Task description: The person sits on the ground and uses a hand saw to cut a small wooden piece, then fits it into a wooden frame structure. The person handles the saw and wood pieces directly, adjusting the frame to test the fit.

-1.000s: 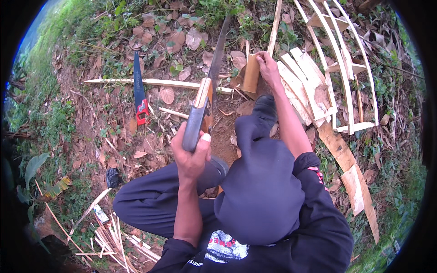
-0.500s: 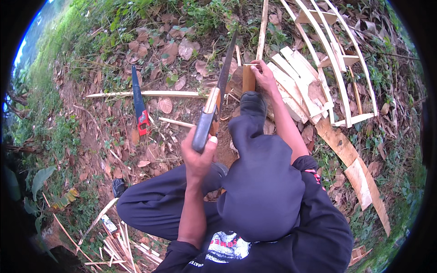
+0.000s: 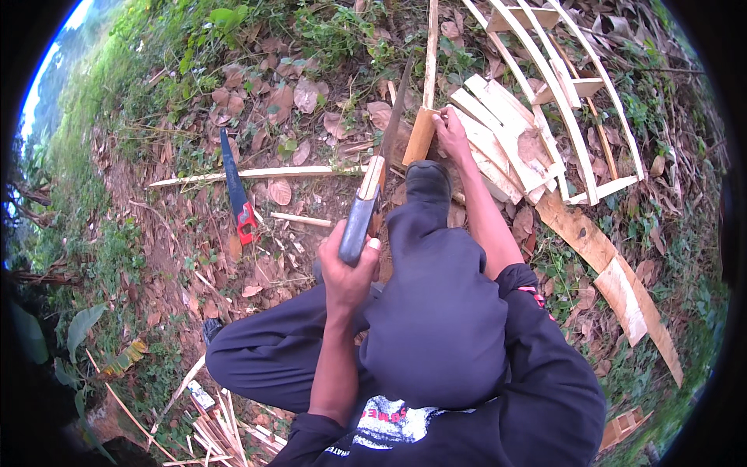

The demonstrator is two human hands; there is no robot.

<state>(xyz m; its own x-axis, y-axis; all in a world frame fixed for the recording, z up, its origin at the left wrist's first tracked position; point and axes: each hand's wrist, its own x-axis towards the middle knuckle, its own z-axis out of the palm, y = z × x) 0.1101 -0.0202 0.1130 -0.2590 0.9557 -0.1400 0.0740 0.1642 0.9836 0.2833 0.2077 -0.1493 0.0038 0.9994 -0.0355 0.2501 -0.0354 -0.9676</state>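
Left hand (image 3: 348,261) grips a long grey-handled machete (image 3: 372,185); right hand (image 3: 452,132) holds an upright short brown wooden block (image 3: 419,135) beside the blade.

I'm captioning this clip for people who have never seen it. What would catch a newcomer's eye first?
The long blade raised in the left hand at centre, pointing toward the short wooden block that the right hand steadies upright on the ground. A red-handled handsaw lies on leaves at left; pale split slats pile at upper right.
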